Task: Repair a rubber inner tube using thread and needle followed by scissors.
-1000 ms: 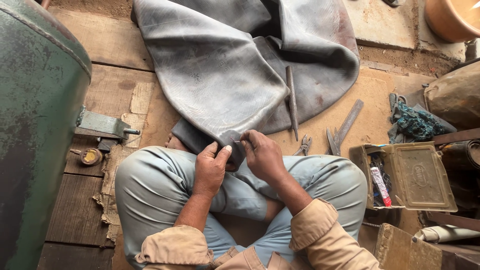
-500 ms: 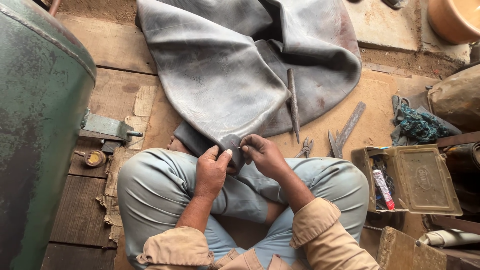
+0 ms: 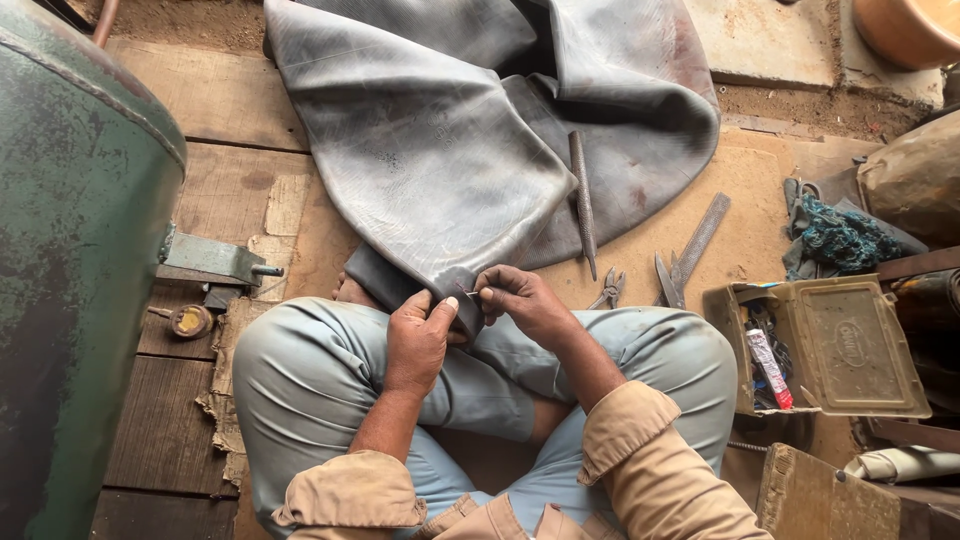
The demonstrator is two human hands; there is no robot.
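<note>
Cross-legged, pale grey trousers, tan rolled sleeves. Left hand [image 3: 418,335] clenched on the folded near edge of the big limp grey rubber inner tube [image 3: 450,160] at the knees; right hand [image 3: 520,300] pinching a small thin item against that fold. Just beyond, long round steel file [image 3: 582,200], pliers [image 3: 607,290], flat file [image 3: 700,235]. Far right, open rusty olive metal box [image 3: 850,350].

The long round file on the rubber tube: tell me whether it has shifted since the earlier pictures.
No. The long file lies as before across the edge of the grey rubber tube, pointing toward the pliers, same gap to the flat file.
</note>
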